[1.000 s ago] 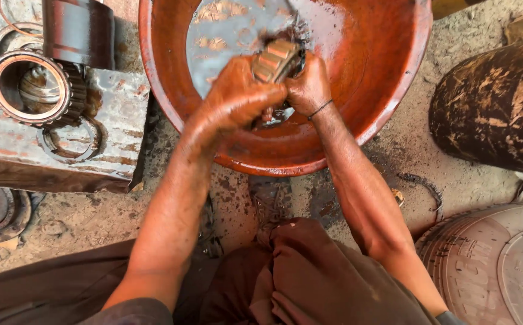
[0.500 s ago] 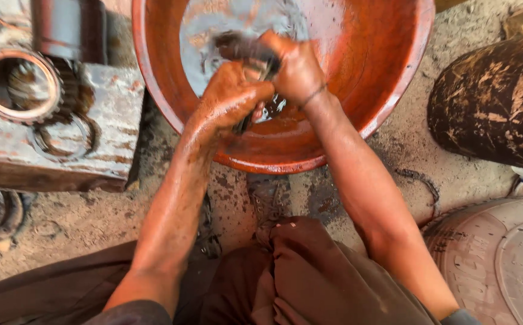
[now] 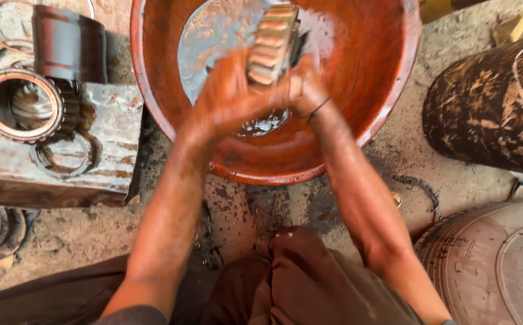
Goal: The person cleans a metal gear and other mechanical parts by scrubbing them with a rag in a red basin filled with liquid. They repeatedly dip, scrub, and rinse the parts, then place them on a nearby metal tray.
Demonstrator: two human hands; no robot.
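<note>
Up comes the roller bearing (image 3: 272, 43), lifted clear of the liquid since half a second ago, its rollers now facing the camera where before it sat low and dark between the palms. Nearest the viewer, brown trousers (image 3: 309, 283) and two oil-slick forearms lead forward. The left hand (image 3: 228, 99) blurs with motion, fingers curled around the bearing's lower edge; the right hand (image 3: 300, 87) clamps the other side, though how its fingertips sit cannot be told through the smear. Both hold the part over the rust-red basin (image 3: 388, 102), above the shiny pool. A firm two-sided grip seems wise, since the piece looks greasy, and keeping it over the basin would catch drips. Further left, a tapered bearing (image 3: 21, 105) rests on a grimy metal block (image 3: 111, 129), a dark steel sleeve (image 3: 69, 45) behind it.
</note>
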